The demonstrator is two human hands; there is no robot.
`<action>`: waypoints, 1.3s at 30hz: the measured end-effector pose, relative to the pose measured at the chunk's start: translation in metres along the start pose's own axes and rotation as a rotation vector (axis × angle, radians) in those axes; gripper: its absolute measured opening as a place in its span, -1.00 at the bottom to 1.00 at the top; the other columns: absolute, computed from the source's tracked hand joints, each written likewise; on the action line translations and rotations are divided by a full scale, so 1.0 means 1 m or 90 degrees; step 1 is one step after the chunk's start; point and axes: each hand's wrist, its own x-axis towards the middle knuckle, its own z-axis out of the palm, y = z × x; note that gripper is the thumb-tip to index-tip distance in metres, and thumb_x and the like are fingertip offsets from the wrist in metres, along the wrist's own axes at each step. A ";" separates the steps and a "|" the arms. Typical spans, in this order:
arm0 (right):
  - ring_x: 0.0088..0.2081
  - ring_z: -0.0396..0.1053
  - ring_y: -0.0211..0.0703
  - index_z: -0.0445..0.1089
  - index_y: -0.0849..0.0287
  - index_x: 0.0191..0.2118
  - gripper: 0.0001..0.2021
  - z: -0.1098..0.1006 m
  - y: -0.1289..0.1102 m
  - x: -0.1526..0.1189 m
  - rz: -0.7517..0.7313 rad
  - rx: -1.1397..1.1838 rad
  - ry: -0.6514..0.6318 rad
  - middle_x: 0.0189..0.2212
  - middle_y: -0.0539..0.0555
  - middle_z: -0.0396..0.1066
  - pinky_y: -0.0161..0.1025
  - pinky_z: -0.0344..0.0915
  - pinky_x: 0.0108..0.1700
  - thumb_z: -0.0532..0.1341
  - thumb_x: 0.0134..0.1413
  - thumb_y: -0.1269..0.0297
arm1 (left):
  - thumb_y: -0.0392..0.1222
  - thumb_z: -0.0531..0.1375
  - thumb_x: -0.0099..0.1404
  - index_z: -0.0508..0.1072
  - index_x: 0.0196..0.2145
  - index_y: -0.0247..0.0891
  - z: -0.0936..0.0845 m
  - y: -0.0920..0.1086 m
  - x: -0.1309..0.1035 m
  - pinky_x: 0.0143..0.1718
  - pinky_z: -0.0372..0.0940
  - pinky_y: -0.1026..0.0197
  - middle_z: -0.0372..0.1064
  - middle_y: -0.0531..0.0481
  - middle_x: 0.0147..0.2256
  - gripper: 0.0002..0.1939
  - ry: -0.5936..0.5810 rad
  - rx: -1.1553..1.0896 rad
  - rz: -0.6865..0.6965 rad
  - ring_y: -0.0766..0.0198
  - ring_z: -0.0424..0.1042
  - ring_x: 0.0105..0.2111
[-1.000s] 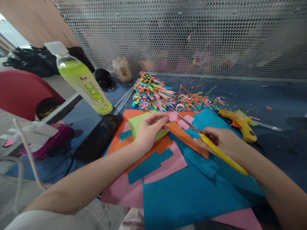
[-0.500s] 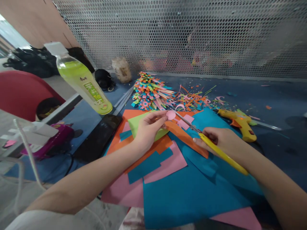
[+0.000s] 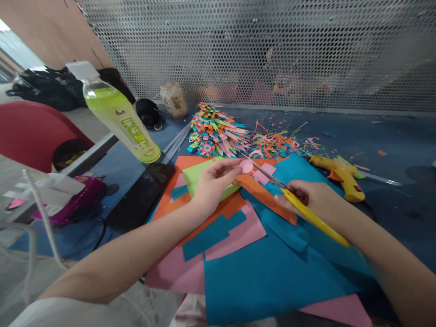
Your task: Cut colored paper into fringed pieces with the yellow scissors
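Between the thumb and fingers of my left hand (image 3: 218, 179) is pinched a pink paper circle (image 3: 246, 166). My right hand (image 3: 311, 200) is closed round the yellow handles of a pair of scissors (image 3: 296, 202), whose blades point up and left to the circle's edge. Below both hands lie sheets of coloured paper: a large blue sheet (image 3: 265, 277), an orange strip (image 3: 269, 197), a green piece (image 3: 192, 175) and pink pieces (image 3: 248, 222). Just beyond stands a cone-shaped tree of layered paper strips (image 3: 211, 131).
Paper scraps (image 3: 275, 143) are heaped right of the tree. A yellow glue gun (image 3: 340, 175) lies at the right. On the left are a green drink bottle (image 3: 121, 116), a black phone (image 3: 141, 195) and a purple power strip (image 3: 86, 200). A perforated metal panel (image 3: 259, 54) stands behind.
My left hand has shifted slightly right with the pink circle, bringing it nearer the scissor blades. My right hand has hardly moved.
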 end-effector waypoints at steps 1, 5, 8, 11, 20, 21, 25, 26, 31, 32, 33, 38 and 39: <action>-0.63 0.00 -0.26 0.04 0.05 -0.65 -0.45 0.000 0.000 0.000 0.000 -0.004 -0.001 -0.72 -0.08 0.04 -0.24 -0.08 -0.57 0.10 -0.07 -0.34 | -0.20 0.38 0.05 0.58 -0.30 -0.22 0.000 0.000 0.000 -0.39 0.28 0.32 0.50 0.02 -0.39 -0.79 0.001 -0.002 0.000 0.40 0.39 -0.43; -0.62 -0.02 -0.26 0.01 0.05 -0.66 -0.43 0.001 0.002 0.002 -0.014 -0.015 0.015 -0.72 -0.08 0.01 -0.23 -0.09 -0.56 0.09 -0.08 -0.36 | -0.22 0.39 0.03 0.58 -0.31 -0.22 0.000 0.001 0.000 -0.41 0.26 0.35 0.48 0.06 -0.43 -0.79 0.011 -0.019 -0.009 0.46 0.34 -0.48; -0.62 -0.03 -0.25 0.00 0.04 -0.66 -0.43 0.001 0.005 0.003 -0.017 -0.023 0.021 -0.72 -0.08 0.00 -0.22 -0.09 -0.56 0.09 -0.07 -0.36 | -0.22 0.40 0.01 0.58 -0.32 -0.23 -0.001 0.001 0.001 -0.42 0.25 0.38 0.47 0.06 -0.42 -0.78 0.018 -0.034 -0.015 0.45 0.37 -0.44; -0.62 -0.02 -0.24 0.01 0.04 -0.65 -0.44 0.001 0.008 0.005 -0.006 -0.038 0.040 -0.72 -0.06 0.02 -0.21 -0.09 -0.54 0.09 -0.08 -0.36 | -0.21 0.41 -0.02 0.57 -0.34 -0.25 -0.001 0.003 0.003 -0.43 0.25 0.37 0.47 0.05 -0.41 -0.76 0.037 -0.028 -0.017 0.43 0.39 -0.42; -0.59 0.12 -0.18 0.02 0.03 -0.62 -0.52 -0.005 0.014 0.018 0.119 -0.119 0.116 -0.70 -0.04 0.09 -0.21 0.00 -0.48 0.15 -0.03 -0.23 | -0.16 0.35 0.00 0.49 -0.34 -0.28 -0.002 0.004 0.008 -0.46 0.24 0.33 0.41 0.04 -0.41 -0.75 0.063 0.048 -0.010 0.37 0.40 -0.43; -0.58 0.16 -0.16 0.03 0.03 -0.60 -0.54 -0.005 0.015 0.019 0.119 -0.122 0.120 -0.69 -0.03 0.12 -0.21 0.01 -0.48 0.15 -0.02 -0.20 | -0.17 0.33 0.03 0.48 -0.34 -0.28 -0.003 0.003 0.008 -0.43 0.27 0.31 0.42 0.04 -0.40 -0.78 0.049 0.088 0.001 0.36 0.41 -0.42; -0.52 0.27 -0.10 0.08 0.04 -0.54 -0.63 0.000 0.014 0.017 0.090 -0.121 0.142 -0.62 0.02 0.26 -0.21 0.06 -0.46 0.14 0.04 -0.10 | -0.31 0.23 0.12 0.45 -0.35 -0.24 -0.008 0.003 0.008 -0.16 0.34 0.19 0.46 -0.01 -0.31 -0.91 -0.089 0.348 0.140 0.27 0.45 -0.27; -0.51 0.29 -0.10 0.11 0.04 -0.52 -0.65 0.002 0.014 0.017 0.077 -0.119 0.148 -0.60 0.03 0.28 -0.21 0.07 -0.47 0.14 0.05 -0.08 | -0.35 0.19 0.13 0.45 -0.34 -0.23 -0.009 0.004 0.007 -0.13 0.33 0.17 0.46 -0.02 -0.29 -0.89 -0.124 0.413 0.167 0.26 0.45 -0.25; -0.46 0.39 -0.02 0.23 0.08 -0.42 -0.71 0.007 0.014 0.013 0.041 -0.106 0.168 -0.54 0.11 0.40 -0.21 0.14 -0.46 0.15 0.04 -0.05 | -0.46 0.09 0.12 0.41 -0.32 -0.23 -0.011 0.008 0.005 -0.27 0.33 0.24 0.42 -0.02 -0.28 -0.79 -0.167 0.583 0.152 0.30 0.44 -0.36; -0.44 0.41 0.00 0.25 0.09 -0.40 -0.71 0.007 0.014 0.013 0.039 -0.106 0.168 -0.51 0.13 0.43 -0.20 0.15 -0.46 0.16 0.03 -0.04 | -0.45 0.10 0.13 0.40 -0.32 -0.23 -0.011 0.009 0.004 -0.28 0.32 0.24 0.42 -0.02 -0.28 -0.80 -0.159 0.601 0.158 0.31 0.44 -0.36; -0.42 0.43 0.02 0.26 0.09 -0.38 -0.71 0.007 0.014 0.012 0.036 -0.107 0.168 -0.48 0.16 0.45 -0.20 0.16 -0.45 0.16 0.03 -0.05 | -0.44 0.10 0.14 0.40 -0.32 -0.23 -0.011 0.009 0.004 -0.29 0.32 0.24 0.41 -0.03 -0.28 -0.81 -0.152 0.624 0.165 0.29 0.44 -0.36; -0.36 0.48 0.06 0.33 0.12 -0.36 -0.67 0.006 0.014 0.013 0.045 -0.094 0.181 -0.40 0.19 0.51 -0.21 0.19 -0.44 0.17 0.01 -0.07 | -0.29 0.12 0.24 0.43 -0.22 -0.28 -0.008 0.009 0.005 -0.11 0.29 0.06 0.42 -0.17 -0.19 -0.85 -0.137 0.829 0.214 0.10 0.42 -0.18; -0.36 0.48 0.06 0.33 0.12 -0.36 -0.66 0.006 0.015 0.013 0.045 -0.090 0.187 -0.41 0.19 0.52 -0.21 0.20 -0.43 0.17 0.01 -0.08 | -0.26 0.12 0.26 0.43 -0.17 -0.29 -0.007 0.008 0.005 -0.05 0.25 0.02 0.41 -0.20 -0.12 -0.81 -0.130 0.867 0.246 0.05 0.39 -0.10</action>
